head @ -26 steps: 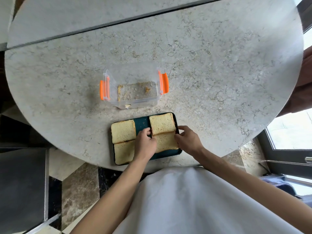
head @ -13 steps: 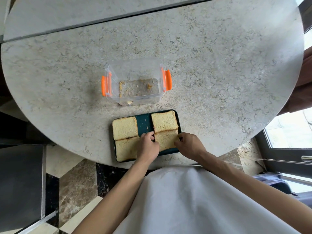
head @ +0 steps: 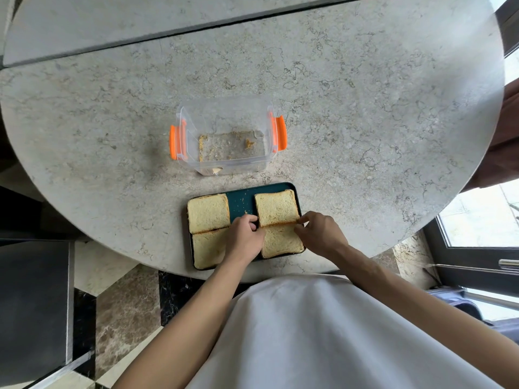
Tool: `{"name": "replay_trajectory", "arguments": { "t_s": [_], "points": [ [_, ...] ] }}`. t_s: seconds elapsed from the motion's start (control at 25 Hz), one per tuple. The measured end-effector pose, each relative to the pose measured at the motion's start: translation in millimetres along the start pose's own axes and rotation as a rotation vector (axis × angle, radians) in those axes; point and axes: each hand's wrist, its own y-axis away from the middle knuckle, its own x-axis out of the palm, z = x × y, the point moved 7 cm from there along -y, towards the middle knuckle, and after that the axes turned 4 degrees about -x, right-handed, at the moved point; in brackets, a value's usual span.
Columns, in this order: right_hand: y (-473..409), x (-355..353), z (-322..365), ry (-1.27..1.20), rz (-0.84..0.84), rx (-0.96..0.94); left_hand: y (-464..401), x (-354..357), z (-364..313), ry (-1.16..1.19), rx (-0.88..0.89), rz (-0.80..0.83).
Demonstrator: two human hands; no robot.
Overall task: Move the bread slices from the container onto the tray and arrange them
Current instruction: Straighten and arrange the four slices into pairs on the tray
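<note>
A dark teal tray (head: 242, 200) lies at the table's near edge with bread slices in two columns. On the left are a far slice (head: 207, 212) and a near slice (head: 207, 250). On the right, the far slice (head: 276, 209) overlaps the top edge of the near slice (head: 281, 242). My left hand (head: 243, 238) pinches the right far slice's near-left corner. My right hand (head: 320, 234) pinches its near-right corner. Behind the tray, the clear container (head: 224, 164) with orange clips holds only crumbs.
The round marble table (head: 365, 122) spreads wide on all sides of the container. A seam (head: 196, 28) crosses its far part. Dark furniture (head: 33, 304) stands low on the left, and a window frame (head: 477, 256) is on the right. My white garment covers the foreground.
Both hands stay at the right pair of slices; their fingertips have crept up to the line where the two slices meet. The left slices and the container have not moved.
</note>
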Motion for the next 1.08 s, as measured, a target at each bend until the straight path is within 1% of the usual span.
{"name": "replay_trajectory", "arguments": {
  "t_s": [0.24,0.44,0.52,0.6,0.76,0.92,1.08],
  "points": [
    [-7.4,-0.5,5.4,-0.071,-0.013,-0.003,-8.0,-3.8,-8.6,0.029,0.005,-0.025],
    [-11.3,1.3,8.6,-0.105,-0.004,0.003,-15.2,-4.2,-13.5,-0.014,-0.003,0.018],
    [-9.3,3.5,6.9,-0.090,0.011,-0.007,-14.6,-4.4,-11.2,-0.011,0.001,0.021],
    [-5.8,0.5,5.2,-0.055,-0.019,-0.041,-12.6,-5.7,-6.8,-0.003,0.000,0.011],
    [2.5,-6.6,13.6,0.050,-0.123,-0.203,-4.4,-6.3,0.4,-0.046,0.057,-0.035],
    [1.9,1.9,23.5,0.150,-0.071,-0.253,-0.5,-2.0,-1.4,-0.082,0.094,-0.039],
    [2.7,6.8,26.0,0.196,-0.041,-0.274,1.0,4.7,-3.8,-0.099,0.100,0.005]
  ]
}}
